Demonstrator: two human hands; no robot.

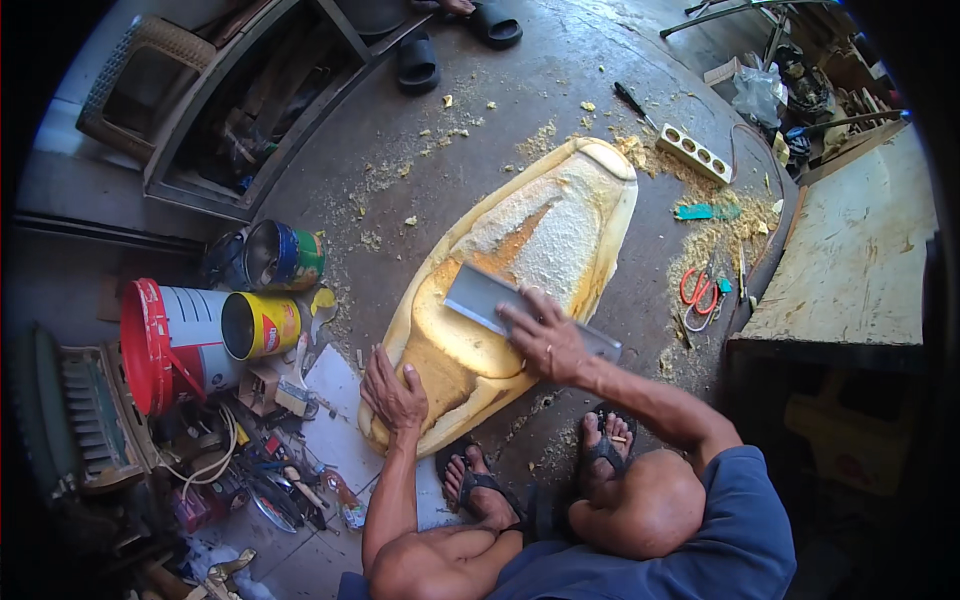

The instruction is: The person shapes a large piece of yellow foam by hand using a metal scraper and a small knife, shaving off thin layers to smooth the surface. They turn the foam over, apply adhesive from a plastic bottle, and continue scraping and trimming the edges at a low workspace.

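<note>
A long, cream foam seat pad (573,225) lies at an angle on the floor before me, pale and rough toward its far end, browner near me. My left hand (395,390) rests on its near left edge, fingers apart. My right hand (540,335) holds a long, flat grey metal tool (475,295) across the middle of the foam, fingers over its top. The foam under the tool is hidden.
Buckets (170,350) and cluttered hand tools are at left. A power strip (693,152), red scissors (697,290) and shavings lie right of the foam, beside a worn wooden cabinet (840,250). Sandals (418,62) and someone's bare foot (455,6) are at the top.
</note>
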